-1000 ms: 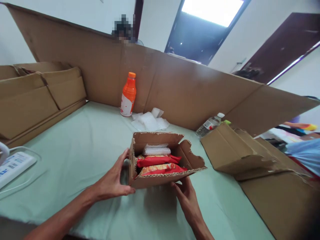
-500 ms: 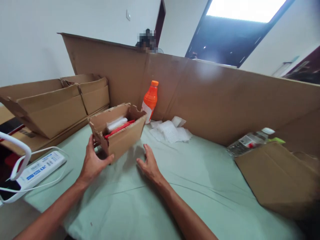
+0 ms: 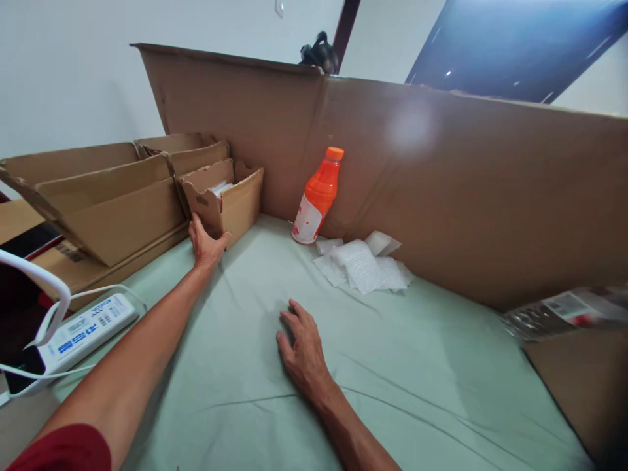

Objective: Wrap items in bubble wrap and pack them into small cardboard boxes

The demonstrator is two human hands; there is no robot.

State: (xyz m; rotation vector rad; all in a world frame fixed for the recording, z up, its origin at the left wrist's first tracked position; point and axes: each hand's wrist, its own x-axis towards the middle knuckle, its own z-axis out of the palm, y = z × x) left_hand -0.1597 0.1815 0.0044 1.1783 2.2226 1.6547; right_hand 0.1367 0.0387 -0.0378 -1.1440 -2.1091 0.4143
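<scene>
L hand (image 3: 205,243) grip: fingers wrapped on the near lower corner of the small open brown cardboard box (image 3: 226,201), thumb on its front face, so holding the box. Box sits on the pale green cloth-covered table (image 3: 402,386), far L from the grip's reach end, pushed up beside a stack of bigger flat brown cardboard cartons (image 3: 105,196). White packet visible inside the box top; rest of contents hidden. R hand (image 3: 301,347) lies palm down on the cloth, fingers loosely spread, holding nothing, well apart from the box. Further out to the R of the grip: orange plastic bottle w/ orange cap (image 3: 316,196) upright against the tall cardboard wall (image 3: 441,196), white foam wrap sheets (image 3: 363,265) just beside it. Near L edge: white power strip w/ cable (image 3: 81,330).
</scene>
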